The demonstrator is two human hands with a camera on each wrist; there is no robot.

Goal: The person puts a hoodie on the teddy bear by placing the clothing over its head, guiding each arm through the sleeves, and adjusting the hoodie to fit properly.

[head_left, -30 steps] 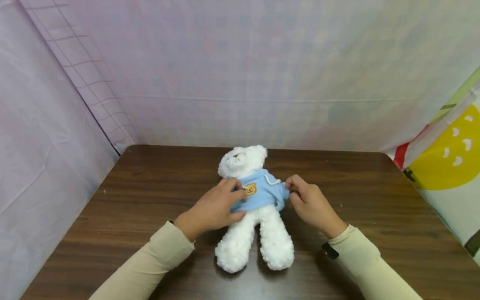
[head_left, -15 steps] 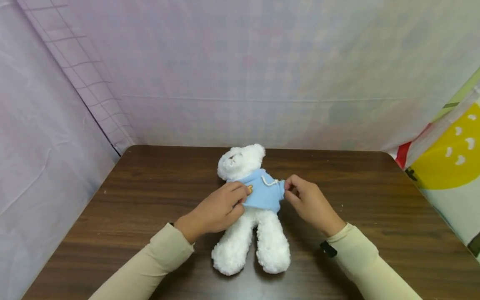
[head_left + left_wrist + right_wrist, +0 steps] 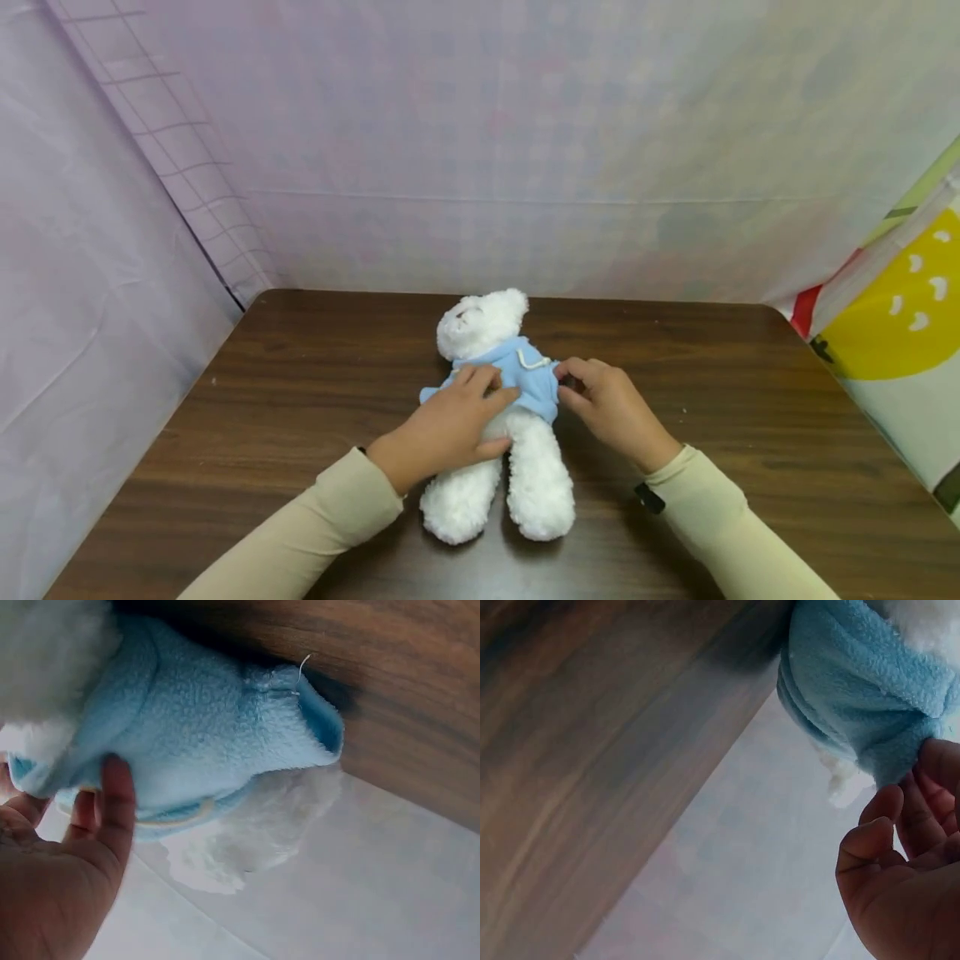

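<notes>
A white plush bear (image 3: 540, 492) lies on its back on the table, its head toward the far edge. It wears a light blue hoodie (image 3: 536, 387) with a white drawstring (image 3: 531, 360). My left hand (image 3: 450, 421) rests across the hoodie's front and lower hem, hiding most of the chest picture. In the left wrist view, its fingers (image 3: 118, 799) touch the cloth, and one sleeve (image 3: 281, 724) sticks out with a hollow cuff and a loose thread. At the other side, my right hand (image 3: 615, 408) pinches the end of the other sleeve (image 3: 892, 757) between thumb and fingers.
The dark wood-grain table (image 3: 315, 358) has rounded far corners. A pale patterned cloth (image 3: 487, 150) hangs behind it, and a white cloth (image 3: 90, 275) hangs at the left. On the right is a cloth with a yellow print (image 3: 900, 308).
The left hand has shifted right over the hoodie, uncovering the sleeve on the left. The right hand has moved slightly left with the other sleeve's end. The bear's legs have shifted a little left.
</notes>
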